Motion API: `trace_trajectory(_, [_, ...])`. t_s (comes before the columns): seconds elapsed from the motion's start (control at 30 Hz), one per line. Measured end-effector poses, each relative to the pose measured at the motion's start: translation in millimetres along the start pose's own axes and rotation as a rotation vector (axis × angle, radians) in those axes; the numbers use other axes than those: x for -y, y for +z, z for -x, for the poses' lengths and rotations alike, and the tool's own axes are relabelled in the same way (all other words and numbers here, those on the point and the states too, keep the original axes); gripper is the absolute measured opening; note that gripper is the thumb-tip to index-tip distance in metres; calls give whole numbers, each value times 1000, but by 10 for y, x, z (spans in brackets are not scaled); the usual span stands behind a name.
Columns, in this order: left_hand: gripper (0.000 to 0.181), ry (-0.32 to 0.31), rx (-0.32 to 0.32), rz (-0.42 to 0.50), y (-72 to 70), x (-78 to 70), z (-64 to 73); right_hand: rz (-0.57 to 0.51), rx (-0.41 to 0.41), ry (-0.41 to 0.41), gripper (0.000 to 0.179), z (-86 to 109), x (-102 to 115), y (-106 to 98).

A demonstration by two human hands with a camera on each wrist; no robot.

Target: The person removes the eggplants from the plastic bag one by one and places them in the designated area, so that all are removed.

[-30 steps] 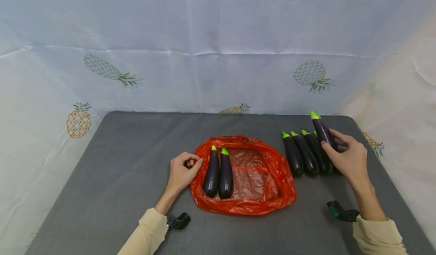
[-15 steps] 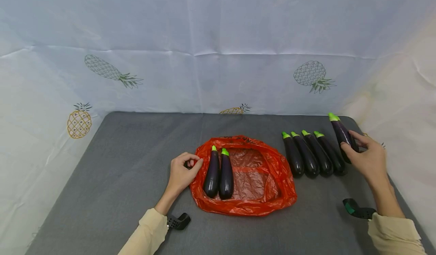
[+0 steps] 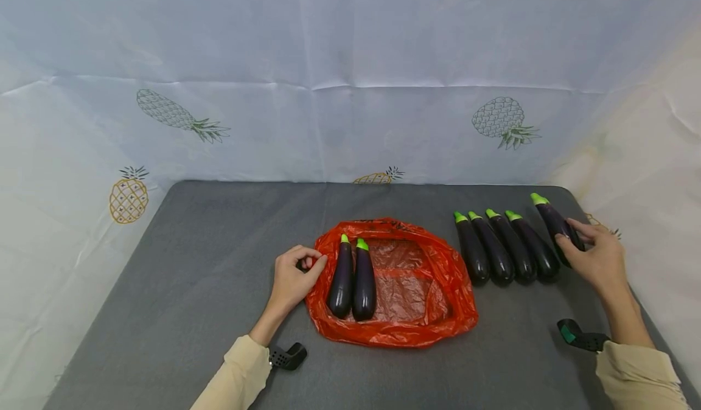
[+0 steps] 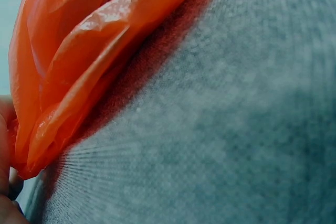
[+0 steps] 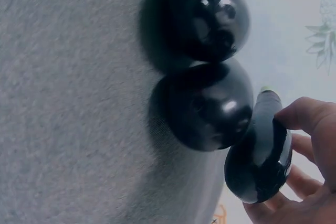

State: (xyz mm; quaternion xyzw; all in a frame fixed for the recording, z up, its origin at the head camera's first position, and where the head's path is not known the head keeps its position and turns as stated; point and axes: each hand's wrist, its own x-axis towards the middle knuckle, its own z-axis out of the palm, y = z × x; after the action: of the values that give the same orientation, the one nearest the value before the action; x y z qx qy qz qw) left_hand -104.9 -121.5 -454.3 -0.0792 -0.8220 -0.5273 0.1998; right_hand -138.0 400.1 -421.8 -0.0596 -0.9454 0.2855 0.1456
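Note:
My left hand pinches the left rim of a red plastic bag, which lies with its mouth spread wide; in the left wrist view the gathered bag film runs into the fingers. Inside the bag, on its left side, two dark purple eggplants with bright green caps lie side by side. At the right end of the table my right hand grips another eggplant between thumb and fingers. The right wrist view shows this held eggplant beside the rounded end of a neighbouring one.
Several eggplants lie in a slanted row just right of the bag, caps toward the back. A grey cloth covers the table. Behind it hangs a pale curtain with pineapple prints.
My right hand has carried its eggplant to the right, past the row's end, and then lowered it toward the table. The left hand and the bag stay in place.

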Motion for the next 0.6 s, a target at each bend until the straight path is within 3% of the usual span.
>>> trace_trajectory(0.6, [10,-10,8,7,-2,-4,-4,43,156,-24,48,23,-175,63])
